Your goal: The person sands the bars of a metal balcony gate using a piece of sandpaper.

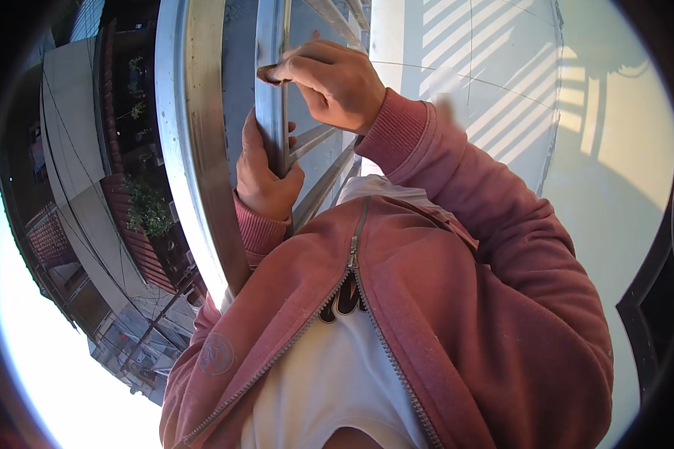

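An upright-looking metal bar of the railing runs down the upper middle of the view. Around its lower part my left hand is closed, with the thumb on one side and fingertips showing on the other. Higher up, my right hand pinches a small brown piece, folded and thin like sandpaper, against the face of the bar. Most of that piece is hidden under the fingers. Thinner metal rails join the bar behind my hands.
A wide metal handrail stands left of the bar, close to my left forearm. Right of me is a pale wall and a tiled floor with striped shadows. Beyond the handrail are buildings, plants and wires below.
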A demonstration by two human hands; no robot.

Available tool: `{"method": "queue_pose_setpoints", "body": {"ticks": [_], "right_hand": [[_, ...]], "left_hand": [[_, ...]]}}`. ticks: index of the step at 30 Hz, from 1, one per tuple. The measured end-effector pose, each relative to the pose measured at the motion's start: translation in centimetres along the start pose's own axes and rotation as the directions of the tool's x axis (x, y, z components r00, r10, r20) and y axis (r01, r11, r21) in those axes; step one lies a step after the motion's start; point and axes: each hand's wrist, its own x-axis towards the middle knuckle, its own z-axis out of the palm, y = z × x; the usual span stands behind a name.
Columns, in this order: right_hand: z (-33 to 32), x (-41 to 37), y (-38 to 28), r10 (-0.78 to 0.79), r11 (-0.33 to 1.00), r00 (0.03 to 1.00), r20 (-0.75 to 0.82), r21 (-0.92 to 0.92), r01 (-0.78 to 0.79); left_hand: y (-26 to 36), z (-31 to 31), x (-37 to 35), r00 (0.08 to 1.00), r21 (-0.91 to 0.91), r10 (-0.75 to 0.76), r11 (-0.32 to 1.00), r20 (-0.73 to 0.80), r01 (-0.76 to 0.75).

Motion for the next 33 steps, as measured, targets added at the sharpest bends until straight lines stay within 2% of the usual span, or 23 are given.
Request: {"method": "queue_pose_setpoints", "body": {"ticks": [1,2,3,5,6,9,10,11,13,14,15,16,17,18,19,20,23,25,27,28,30,32,33], "right_hand": [[-0.2,0.9,1.4,0.028,0.999,0.999,-0.025,-0.043,-0.029],[0.0,1.4,2.4,0.108,0.987,0.994,-0.01,-0.115,-0.109],[0.1,1.1,2.0,0.106,0.988,0.994,-0.006,-0.113,-0.106],[0.3,-0.4,0.2,0.051,0.999,0.999,0.007,-0.01,-0.051],[0.3,-1.2,-1.1,0.004,1.0,1.0,0.026,0.01,-0.004],[0.5,0.1,0.3,-0.002,1.0,0.999,-0.04,-0.026,0.001],[0.5,1.2,1.8,0.039,0.992,0.997,-0.067,-0.119,-0.047],[0.8,1.5,2.7,-0.071,0.989,0.994,-0.086,-0.135,0.059],[0.3,0.3,0.5,0.092,0.994,0.996,0.002,-0.053,-0.092],[-0.2,-0.8,-1.2,0.23,0.963,0.968,0.103,0.118,-0.241],[-0.8,-2.1,-2.8,0.342,0.881,0.912,0.225,0.261,-0.395],[-1.3,-3.1,-3.6,0.56,0.639,0.763,0.324,0.418,-0.646],[-2.1,-3.5,-3.7,0.562,0.638,0.759,0.328,0.411,-0.651],[-3.0,-3.5,-3.8,0.712,0.246,0.583,0.391,0.639,-0.729],[-3.8,-3.5,-3.8,0.77,-0.186,0.385,0.509,0.756,-0.627],[-4.2,-4.0,-3.7,0.729,-0.192,0.406,0.551,0.734,-0.652],[-5.0,-4.1,-4.7,0.679,-0.252,0.44,0.587,0.749,-0.612],[-5.4,-3.8,-5.2,0.685,-0.234,0.449,0.574,0.757,-0.61],[-5.6,-3.3,-5.6,0.696,-0.15,0.47,0.543,0.75,-0.644],[-6.0,-2.9,-5.8,0.693,-0.145,0.474,0.543,0.749,-0.646],[-6.7,-2.2,-6.2,0.688,-0.066,0.467,0.556,0.688,-0.723],[-7.0,-2.0,-6.7,0.698,-0.073,0.474,0.537,0.711,-0.699],[-7.1,-1.9,-7.0,0.709,-0.088,0.475,0.521,0.734,-0.674]], "left_hand": [[0.2,0.0,-0.1,0.998,-0.013,-0.052,0.999,0.045,0.052],[0.2,0.0,-0.2,0.999,-0.009,-0.033,0.999,0.034,0.033],[0.0,0.2,-0.2,0.999,-0.01,-0.034,0.999,0.03,0.034],[-0.8,0.5,-0.1,0.994,0.062,0.096,0.994,-0.053,-0.093],[-0.8,0.4,0.1,0.993,0.059,0.102,0.993,-0.06,-0.098],[-0.8,0.7,-0.1,0.994,0.1,0.086,0.992,-0.066,-0.08],[-0.5,0.6,0.0,0.994,0.093,0.089,0.992,-0.057,-0.084],[-0.4,0.6,0.0,0.994,0.087,0.094,0.992,-0.052,-0.089],[-1.0,0.8,-0.1,0.989,0.083,0.127,0.989,-0.077,-0.121],[-1.2,0.8,0.0,0.988,0.061,0.128,0.99,-0.086,-0.123],[-1.1,0.9,0.2,0.987,0.034,0.131,0.991,-0.092,-0.129],[-0.8,0.6,0.0,0.999,0.03,0.007,1.0,-0.042,-0.005],[-0.4,0.6,-0.1,0.999,0.022,0.003,1.0,-0.041,-0.002],[0.0,0.5,0.1,0.984,0.115,0.148,0.984,-0.103,-0.136],[0.3,0.6,0.2,0.943,0.216,0.295,0.941,-0.152,-0.26],[0.1,1.2,0.2,0.922,-0.009,0.295,0.952,-0.249,-0.307],[2.1,0.1,0.8,0.872,0.049,0.439,0.897,-0.215,-0.44],[2.0,-0.1,1.8,0.865,0.05,0.476,0.879,-0.16,-0.475],[2.8,0.1,2.2,0.948,-0.389,0.315,0.878,0.036,-0.277],[3.8,0.7,2.0,0.992,-0.593,0.126,0.8,0.02,-0.09],[4.0,0.5,2.9,0.989,-0.595,0.138,0.799,0.047,-0.083],[4.2,0.5,3.5,0.986,-0.597,0.153,0.798,0.074,-0.079],[4.4,0.6,3.6,0.987,-0.697,0.12,0.717,0.102,-0.015]]}}
